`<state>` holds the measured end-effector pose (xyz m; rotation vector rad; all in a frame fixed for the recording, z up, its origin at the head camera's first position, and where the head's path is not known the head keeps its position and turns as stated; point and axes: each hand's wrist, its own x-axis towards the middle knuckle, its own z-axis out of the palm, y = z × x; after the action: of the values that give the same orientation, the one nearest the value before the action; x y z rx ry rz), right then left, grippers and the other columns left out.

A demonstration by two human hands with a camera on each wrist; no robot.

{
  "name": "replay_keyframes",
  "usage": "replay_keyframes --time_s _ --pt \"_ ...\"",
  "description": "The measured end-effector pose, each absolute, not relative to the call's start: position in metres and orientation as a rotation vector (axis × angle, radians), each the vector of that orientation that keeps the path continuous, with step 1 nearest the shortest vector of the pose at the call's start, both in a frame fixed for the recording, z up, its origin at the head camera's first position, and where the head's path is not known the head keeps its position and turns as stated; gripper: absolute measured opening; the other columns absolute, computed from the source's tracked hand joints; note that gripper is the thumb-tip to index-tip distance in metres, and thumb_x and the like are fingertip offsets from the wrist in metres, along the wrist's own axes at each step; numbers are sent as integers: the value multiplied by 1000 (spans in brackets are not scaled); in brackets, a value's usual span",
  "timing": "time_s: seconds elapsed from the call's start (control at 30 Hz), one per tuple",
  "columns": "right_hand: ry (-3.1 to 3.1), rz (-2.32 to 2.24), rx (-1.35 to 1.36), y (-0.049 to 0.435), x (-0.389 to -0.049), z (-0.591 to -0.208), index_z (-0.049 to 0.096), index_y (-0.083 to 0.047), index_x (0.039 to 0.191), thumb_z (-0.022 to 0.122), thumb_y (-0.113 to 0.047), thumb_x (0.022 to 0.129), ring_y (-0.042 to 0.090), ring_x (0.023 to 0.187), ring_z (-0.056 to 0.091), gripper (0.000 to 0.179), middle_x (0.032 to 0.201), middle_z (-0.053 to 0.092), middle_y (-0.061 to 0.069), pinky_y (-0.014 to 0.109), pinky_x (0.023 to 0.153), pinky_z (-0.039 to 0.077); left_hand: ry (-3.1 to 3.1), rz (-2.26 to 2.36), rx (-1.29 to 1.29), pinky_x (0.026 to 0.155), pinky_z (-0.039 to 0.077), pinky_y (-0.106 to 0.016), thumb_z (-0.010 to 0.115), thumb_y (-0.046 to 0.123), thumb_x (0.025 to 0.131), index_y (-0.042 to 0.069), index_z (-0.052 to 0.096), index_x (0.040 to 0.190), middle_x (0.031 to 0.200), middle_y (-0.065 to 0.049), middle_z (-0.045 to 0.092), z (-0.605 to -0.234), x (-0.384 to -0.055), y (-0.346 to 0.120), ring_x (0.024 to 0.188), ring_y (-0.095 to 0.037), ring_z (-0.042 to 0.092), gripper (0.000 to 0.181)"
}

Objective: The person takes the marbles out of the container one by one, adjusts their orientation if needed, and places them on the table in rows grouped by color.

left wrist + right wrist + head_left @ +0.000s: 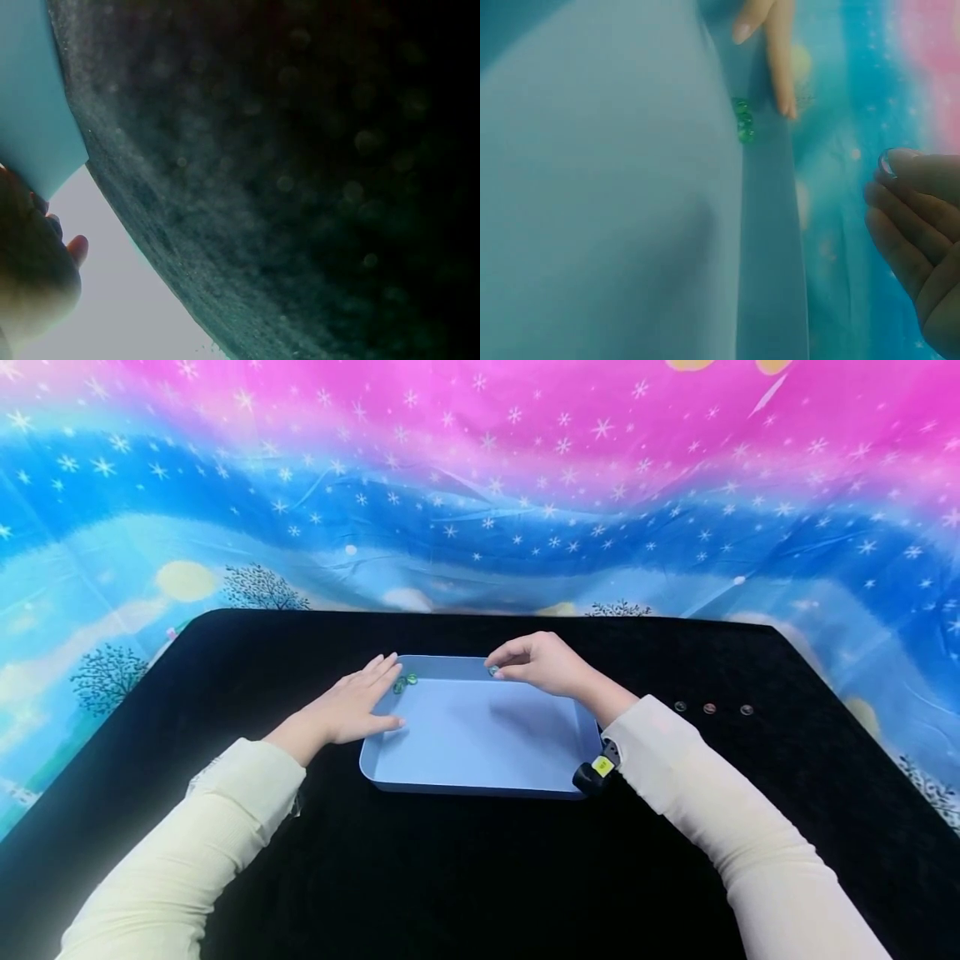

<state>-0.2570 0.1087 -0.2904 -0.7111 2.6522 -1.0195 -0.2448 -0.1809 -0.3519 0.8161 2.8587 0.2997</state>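
A shallow blue-grey tray (465, 735) lies on the black table. My left hand (352, 700) rests at the tray's left rim with its fingers spread, the thumb reaching over the inside. Above the far wall, my right hand (547, 664) pinches a clear glass marble (887, 163) between thumb and finger. Small green glass marbles (406, 682) sit together in the far left corner of the tray, close to the left fingers. The left wrist view catches only part of the left hand (37, 262) beside the tray's outer wall.
To the right of the tray, three more glass marbles (709, 708) lie in a row on the black table cloth (480, 877). Behind the table hangs a pink and blue backdrop (480, 485) with snowflakes. A black wrist camera (596, 772) overlaps the tray's near right corner.
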Motion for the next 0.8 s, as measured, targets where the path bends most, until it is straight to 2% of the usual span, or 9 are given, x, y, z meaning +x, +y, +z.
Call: replay_keyframes --time_s 0.47,0.8 --pt "2623 -1242 -660 144 -239 -283 64 -10 102 61 -21 81 15 92 57 24 102 61 4 33 77 45 2854 271 815 100 9 -47 45 50 83 4 9 139 144 -10 0 -351 -244 -180 129 -25 -4 81" --pt "2643 -1309 -566 168 -228 -290 62 -11 105 61 -30 79 14 91 57 32 105 59 4 34 77 45 2869 299 823 100 9 -47 47 48 83 4 10 138 144 -10 1 -351 -243 -180 129 -25 -3 80"
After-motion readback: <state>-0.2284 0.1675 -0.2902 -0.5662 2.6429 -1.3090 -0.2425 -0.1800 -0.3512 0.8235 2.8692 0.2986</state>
